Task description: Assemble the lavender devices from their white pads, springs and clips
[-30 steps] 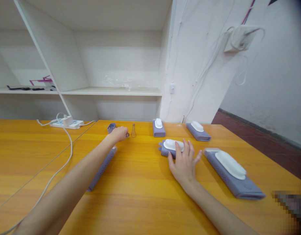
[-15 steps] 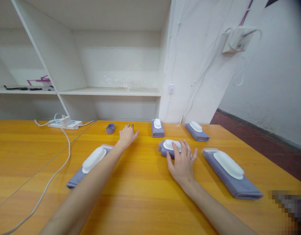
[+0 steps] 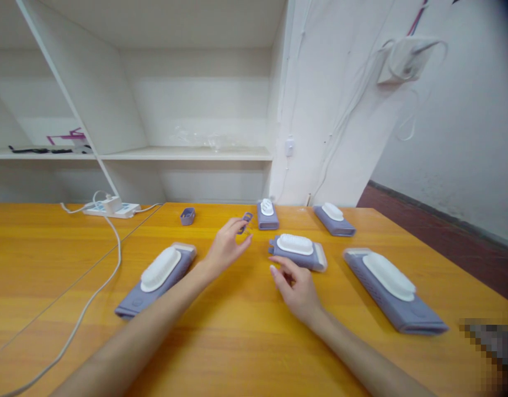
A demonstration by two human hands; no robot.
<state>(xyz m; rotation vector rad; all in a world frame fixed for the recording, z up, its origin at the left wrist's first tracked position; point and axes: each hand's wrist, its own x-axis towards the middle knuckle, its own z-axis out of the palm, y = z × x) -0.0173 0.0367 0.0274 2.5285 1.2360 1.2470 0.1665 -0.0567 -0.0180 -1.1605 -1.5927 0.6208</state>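
My left hand (image 3: pixel 226 247) is raised over the middle of the table, fingertips pinching a small purple loop-shaped part (image 3: pixel 246 219). My right hand (image 3: pixel 297 284) hovers with curled fingers, thumb and index finger apart, and nothing between them. Just beyond it lies a flat purple-grey case (image 3: pixel 319 260) with a white oval ribbed pad (image 3: pixel 295 243) on top and small tabs at its left end. Similar padded cases lie around: one by my left forearm (image 3: pixel 138 300), one on the right (image 3: pixel 419 317), and two at the back (image 3: pixel 268 223) (image 3: pixel 338 226).
A small open purple container (image 3: pixel 187 216) stands near the back edge of the wooden table (image 3: pixel 245 342). At left are a white power strip (image 3: pixel 113 208) and a white cable (image 3: pixel 92 298). White shelving (image 3: pixel 187 154) rises behind, holding clear plastic wrap (image 3: pixel 214 142).
My left hand has come right and nearer from the back of the table, now holding the small loop part. My right hand has let go of the middle case and drawn back.
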